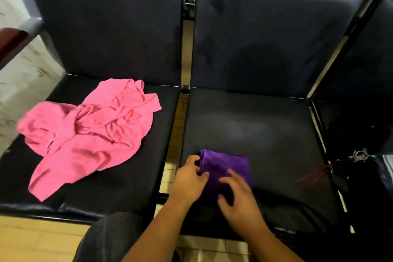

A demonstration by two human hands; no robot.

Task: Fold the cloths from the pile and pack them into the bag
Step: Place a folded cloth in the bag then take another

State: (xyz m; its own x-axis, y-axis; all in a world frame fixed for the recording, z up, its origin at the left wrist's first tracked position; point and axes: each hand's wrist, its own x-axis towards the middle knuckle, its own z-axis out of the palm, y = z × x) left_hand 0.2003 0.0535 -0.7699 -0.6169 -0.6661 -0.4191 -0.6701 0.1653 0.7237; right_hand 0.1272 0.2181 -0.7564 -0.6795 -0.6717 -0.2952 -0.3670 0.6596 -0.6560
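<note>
Item: purple cloth (227, 162) — small, folded into a compact packet; lies at about 6 o'clock in the head view, on the front part of the right-hand bench seat (265, 125).

Hold: left hand (188, 178) at the packet's 9 o'clock edge, fingers curled and pinching the fabric there; right hand (239, 197) laid on the near half, fingers spread and slightly bent, pressing rather than gripping, though blur leaves this less sure.

Handling, by judgement: light, soft and limp; no stiffness to keep its folds; likely to spring open or slide on the smooth black upholstery if lifted by one corner; best taken flat, thumb under and fingers over the folded edge, the other hand supporting the loose side.

Stock remaining: pink cloth pile (91, 127) — crumpled and unfolded, at 9 o'clock on the left-hand seat (131, 187), well apart from the packet.

Destination: dark bag (365, 178) at 4 o'clock, keyring (359, 156) at its top; its opening cannot be made out.
</note>
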